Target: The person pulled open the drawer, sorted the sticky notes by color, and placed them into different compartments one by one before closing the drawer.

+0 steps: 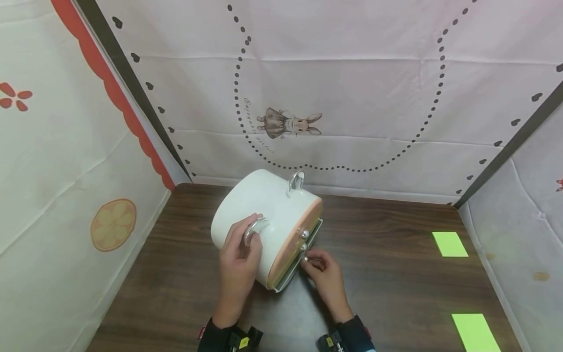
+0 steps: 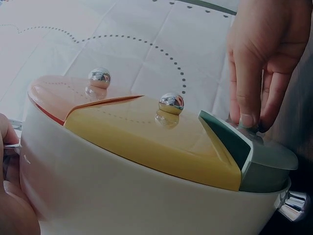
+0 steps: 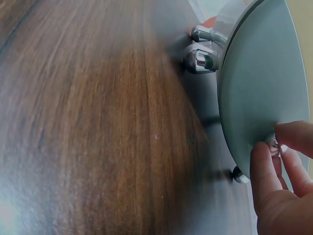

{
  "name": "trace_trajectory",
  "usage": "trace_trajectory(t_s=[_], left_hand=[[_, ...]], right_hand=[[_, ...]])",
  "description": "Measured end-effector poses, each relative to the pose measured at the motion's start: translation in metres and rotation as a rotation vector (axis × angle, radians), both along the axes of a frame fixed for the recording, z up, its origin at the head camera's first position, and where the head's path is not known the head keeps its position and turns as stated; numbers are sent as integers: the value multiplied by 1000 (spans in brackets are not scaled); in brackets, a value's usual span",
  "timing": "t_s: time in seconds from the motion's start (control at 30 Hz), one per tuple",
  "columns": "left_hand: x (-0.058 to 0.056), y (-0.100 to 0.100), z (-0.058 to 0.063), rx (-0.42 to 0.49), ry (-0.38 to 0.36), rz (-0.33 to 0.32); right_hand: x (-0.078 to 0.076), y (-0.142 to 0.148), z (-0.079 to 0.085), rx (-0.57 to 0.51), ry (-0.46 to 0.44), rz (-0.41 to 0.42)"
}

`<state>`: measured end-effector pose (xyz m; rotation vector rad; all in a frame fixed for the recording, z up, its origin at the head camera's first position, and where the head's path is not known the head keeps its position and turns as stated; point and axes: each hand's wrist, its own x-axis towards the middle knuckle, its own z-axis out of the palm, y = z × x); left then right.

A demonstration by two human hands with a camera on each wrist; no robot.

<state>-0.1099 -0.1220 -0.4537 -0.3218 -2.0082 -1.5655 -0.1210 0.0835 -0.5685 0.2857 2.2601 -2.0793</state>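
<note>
A white round container (image 1: 255, 200) leans over on the table, its lidded face turned to the right in the head view. My left hand (image 1: 238, 259) holds it by a curved chrome handle (image 1: 254, 231) on its side. The face carries three lid sections: pink (image 2: 54, 93), yellow (image 2: 146, 147) and green (image 2: 271, 159), each with a round chrome knob. With thumb and fingertips, my right hand (image 1: 327, 279) pinches the knob (image 3: 274, 146) of the green lid. In the left wrist view, that lid's edge stands raised beside the yellow one. The container's inside is hidden.
A second chrome loop (image 1: 296, 182) sticks out from the container's far side. Two bright green paper squares (image 1: 450, 244) lie on the right of the dark wooden table (image 1: 387, 278). Printed white cloth (image 1: 360, 98) hangs behind the table and along both sides.
</note>
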Motion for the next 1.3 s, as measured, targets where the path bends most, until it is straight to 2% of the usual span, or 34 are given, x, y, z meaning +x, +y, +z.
trace_trajectory(t_s=[0.23,0.43,0.6,0.87,1.3], left_hand=[[0,3,1,-10,0,8],[-1,6,1,-68,-16,55],[-2,7,1,-88,-13,80],[-1,8,2,-95,-21,81],[-19,11,0,-74,14,66]], right_hand=[[1,2,0,-11,8,8],[0,6,-4,12,-4,5],[5,13,-3,-12,-2,-5],[12,28,-4,-8,-35,-42],[19,45,0,-50,9,-84]])
